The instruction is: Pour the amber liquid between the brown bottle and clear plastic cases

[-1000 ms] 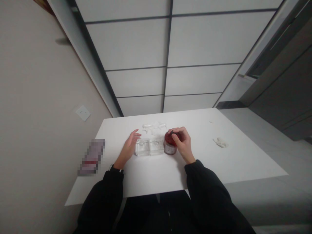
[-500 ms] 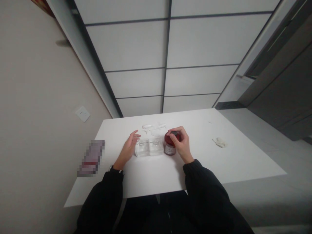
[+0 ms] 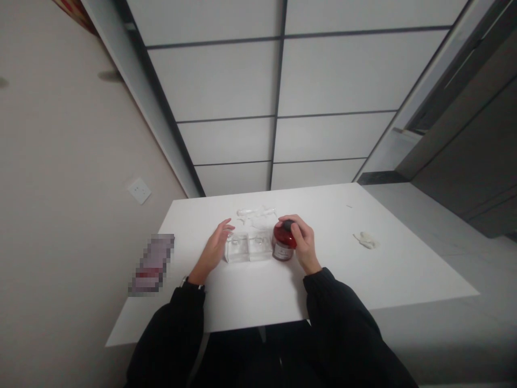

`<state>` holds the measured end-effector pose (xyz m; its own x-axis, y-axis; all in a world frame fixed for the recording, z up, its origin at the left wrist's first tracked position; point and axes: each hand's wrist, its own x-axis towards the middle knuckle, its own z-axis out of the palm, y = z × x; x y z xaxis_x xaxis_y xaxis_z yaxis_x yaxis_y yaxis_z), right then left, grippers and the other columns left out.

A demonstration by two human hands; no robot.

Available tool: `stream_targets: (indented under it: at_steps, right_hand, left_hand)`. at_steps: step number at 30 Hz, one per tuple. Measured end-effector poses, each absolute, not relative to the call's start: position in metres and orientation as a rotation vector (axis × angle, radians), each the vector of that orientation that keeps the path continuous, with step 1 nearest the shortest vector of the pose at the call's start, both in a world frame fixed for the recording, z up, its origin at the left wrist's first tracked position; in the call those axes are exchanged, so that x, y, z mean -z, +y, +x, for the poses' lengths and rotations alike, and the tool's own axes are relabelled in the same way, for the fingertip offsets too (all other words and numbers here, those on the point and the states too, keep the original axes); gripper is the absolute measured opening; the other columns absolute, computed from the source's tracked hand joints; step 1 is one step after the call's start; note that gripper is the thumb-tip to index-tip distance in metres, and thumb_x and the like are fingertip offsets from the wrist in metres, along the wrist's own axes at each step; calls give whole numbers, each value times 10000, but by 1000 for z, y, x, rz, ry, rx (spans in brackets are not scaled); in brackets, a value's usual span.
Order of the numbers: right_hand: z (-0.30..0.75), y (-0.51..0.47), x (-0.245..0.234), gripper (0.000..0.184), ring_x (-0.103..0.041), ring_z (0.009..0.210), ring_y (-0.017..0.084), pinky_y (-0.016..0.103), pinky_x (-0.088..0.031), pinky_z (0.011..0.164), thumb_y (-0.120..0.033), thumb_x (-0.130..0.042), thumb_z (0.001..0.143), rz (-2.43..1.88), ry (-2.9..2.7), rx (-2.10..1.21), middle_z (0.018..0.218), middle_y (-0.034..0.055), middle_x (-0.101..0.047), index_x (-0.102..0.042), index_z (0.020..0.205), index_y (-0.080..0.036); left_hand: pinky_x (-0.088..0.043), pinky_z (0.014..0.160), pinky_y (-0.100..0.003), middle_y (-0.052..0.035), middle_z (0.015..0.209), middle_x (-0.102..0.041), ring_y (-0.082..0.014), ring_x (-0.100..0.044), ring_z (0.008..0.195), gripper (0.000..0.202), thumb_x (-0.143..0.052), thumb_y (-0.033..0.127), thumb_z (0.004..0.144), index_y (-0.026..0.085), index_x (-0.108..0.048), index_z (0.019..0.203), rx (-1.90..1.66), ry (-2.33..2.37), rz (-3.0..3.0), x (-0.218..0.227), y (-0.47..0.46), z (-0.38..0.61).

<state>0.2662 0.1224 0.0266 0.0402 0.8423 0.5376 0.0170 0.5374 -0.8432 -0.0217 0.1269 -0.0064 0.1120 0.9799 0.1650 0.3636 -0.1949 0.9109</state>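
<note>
A red bottle [image 3: 283, 251] with a pale label and a dark cap stands upright on the white table. My right hand [image 3: 305, 242] grips it around the cap from the right, with the thumb on the near side and the fingers curled over the far side. Just left of the bottle are two clear square containers [image 3: 248, 249], set side by side. At their left edge rests my left hand [image 3: 216, 247], fingers extended and apart, with nothing held. Whether it touches the container is hard to tell.
Behind the containers lie a clear tube-like piece [image 3: 244, 212] and some crumpled clear film. A crumpled whitish scrap [image 3: 367, 240] is on the right of the white table [image 3: 404, 275]. A blurred-out flat item [image 3: 151, 267] sits at the left edge, near the wall.
My right thumb has shifted to the right side of the cap, so more of the dark cap shows. The view has tilted slightly; my left hand and the containers otherwise keep their places.
</note>
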Motion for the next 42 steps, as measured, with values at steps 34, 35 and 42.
stream_targets:
  at_steps: [34,35,42]
  right_hand:
    - [265,129,-19,196,-684,1108,286,463,-519,1006,-435,-668,993,-700,-1415,-670,1133,92,-750,-742,1010,-255]
    - [265,128,-18,203,-689,1124,289,466,-520,1018,-436,-661,998,-696,-1409,-685,1156,95,-757,-744,1032,-255]
    - [265,126,-12,290,-708,1139,293,464,-542,1031,-499,-664,986,-700,-1374,-685,1161,108,-775,-736,1116,-250]
  left_hand:
    - [-532,1059,-417,-148,1471,-612,-251,-673,1200,520,-421,507,1083,211,-491,1505,-835,1430,2144,-67,179,4]
    - [-544,1035,-396,-131,1450,-639,-245,-686,1170,483,-483,484,1068,220,-546,1467,-723,1394,2216,-76,195,17]
    - [-572,1044,-477,-113,1366,-678,-253,-691,1167,358,-698,339,1005,172,-658,1319,54,1241,2528,-74,287,115]
